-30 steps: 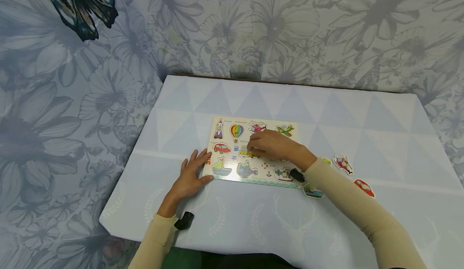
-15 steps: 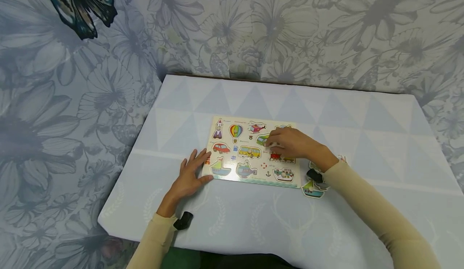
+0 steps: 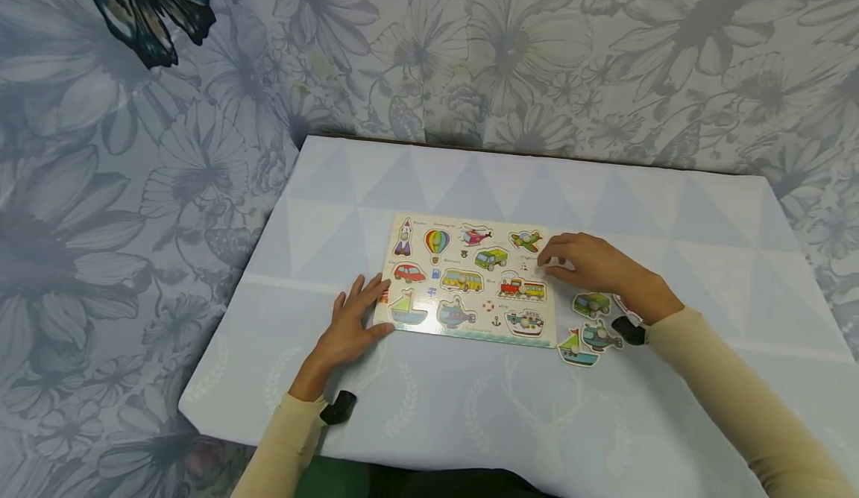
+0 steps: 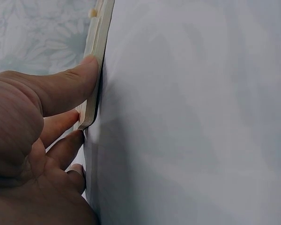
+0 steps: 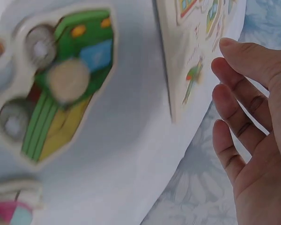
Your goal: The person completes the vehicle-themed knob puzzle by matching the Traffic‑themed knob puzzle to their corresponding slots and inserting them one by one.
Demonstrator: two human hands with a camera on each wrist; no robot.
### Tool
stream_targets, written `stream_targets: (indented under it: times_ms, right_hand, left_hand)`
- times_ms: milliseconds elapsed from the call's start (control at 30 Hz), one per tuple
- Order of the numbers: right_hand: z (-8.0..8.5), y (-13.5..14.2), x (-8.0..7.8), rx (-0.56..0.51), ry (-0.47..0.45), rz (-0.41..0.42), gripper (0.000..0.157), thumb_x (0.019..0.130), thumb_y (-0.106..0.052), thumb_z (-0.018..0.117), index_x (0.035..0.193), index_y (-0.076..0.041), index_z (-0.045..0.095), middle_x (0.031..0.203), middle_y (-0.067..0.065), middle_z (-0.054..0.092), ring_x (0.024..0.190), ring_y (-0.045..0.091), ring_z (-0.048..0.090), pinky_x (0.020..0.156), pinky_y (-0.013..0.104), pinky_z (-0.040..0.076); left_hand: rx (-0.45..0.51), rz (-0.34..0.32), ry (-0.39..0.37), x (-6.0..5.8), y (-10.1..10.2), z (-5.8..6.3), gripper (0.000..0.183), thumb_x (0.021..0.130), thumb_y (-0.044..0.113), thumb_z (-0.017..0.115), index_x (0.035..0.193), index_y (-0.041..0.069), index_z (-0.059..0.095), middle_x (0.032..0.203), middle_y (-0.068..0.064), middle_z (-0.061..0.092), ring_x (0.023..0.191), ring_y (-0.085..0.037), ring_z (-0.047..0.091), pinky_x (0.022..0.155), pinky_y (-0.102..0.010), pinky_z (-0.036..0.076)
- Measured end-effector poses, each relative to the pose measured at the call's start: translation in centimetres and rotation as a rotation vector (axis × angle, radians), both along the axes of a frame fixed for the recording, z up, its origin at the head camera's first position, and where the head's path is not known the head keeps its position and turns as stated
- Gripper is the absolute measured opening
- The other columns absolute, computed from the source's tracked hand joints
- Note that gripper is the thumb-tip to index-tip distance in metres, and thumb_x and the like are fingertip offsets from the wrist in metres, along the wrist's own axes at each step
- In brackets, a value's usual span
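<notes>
A wooden vehicle puzzle board (image 3: 479,306) lies flat on the table, with pictures such as a yellow bus (image 3: 461,281) and a red train (image 3: 521,288). At its left edge my left hand (image 3: 350,332) rests with fingers spread; in the left wrist view the thumb (image 4: 72,86) touches the board's side (image 4: 99,56). My right hand (image 3: 593,263) hovers by the board's right edge, fingers loosely bent. Nothing is between those fingers in the right wrist view. Below that hand lie loose pieces: a green truck (image 3: 592,304), a submarine (image 3: 601,335) and a sailboat (image 3: 579,350).
The truck piece (image 5: 91,51) carries a round knob in the right wrist view. Part of a pink piece (image 5: 9,211) shows below it. The pale patterned table (image 3: 429,408) meets a floral backdrop (image 3: 429,73) behind. My right forearm covers part of the table's right side.
My right hand has moved from over the bus picture rightward across the board to its right edge, uncovering the bus, truck, train and plane pictures. The left hand has stayed put.
</notes>
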State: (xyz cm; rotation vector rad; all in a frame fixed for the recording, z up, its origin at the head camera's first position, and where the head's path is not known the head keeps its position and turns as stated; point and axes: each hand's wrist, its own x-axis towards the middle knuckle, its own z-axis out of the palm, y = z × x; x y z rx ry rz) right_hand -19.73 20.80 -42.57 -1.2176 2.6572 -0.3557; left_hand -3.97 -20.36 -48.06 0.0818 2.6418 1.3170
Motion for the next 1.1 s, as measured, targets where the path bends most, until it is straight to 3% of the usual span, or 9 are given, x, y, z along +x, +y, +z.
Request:
stream_targets:
  times_ms: [533, 1100]
  right_hand:
    - [0.5, 7.0, 1.1, 0.130, -0.098, -0.153, 0.016, 0.091, -0.017, 0.073, 0.107, -0.019, 0.074, 0.104, -0.006, 0.070, 0.085, 0.011, 0.059, 0.074, 0.036, 0.051]
    - [0.6, 11.3, 2.5, 0.158, -0.133, -0.164, 0.019, 0.087, -0.015, 0.077, 0.105, -0.022, 0.073, 0.099, -0.011, 0.068, 0.085, 0.008, 0.058, 0.070, 0.030, 0.051]
  left_hand:
    - [0.014, 0.006, -0.002, 0.3, -0.1, 0.2, 0.079, 0.086, 0.011, 0.077, 0.154, 0.007, 0.038, 0.164, -0.018, 0.026, 0.155, -0.042, 0.001, 0.118, -0.064, -0.008]
    - [0.011, 0.004, 0.002, 0.2, 0.0, 0.2, 0.078, 0.086, 0.009, 0.077, 0.154, 0.007, 0.039, 0.164, -0.019, 0.027, 0.154, -0.043, 0.002, 0.118, -0.065, -0.007]
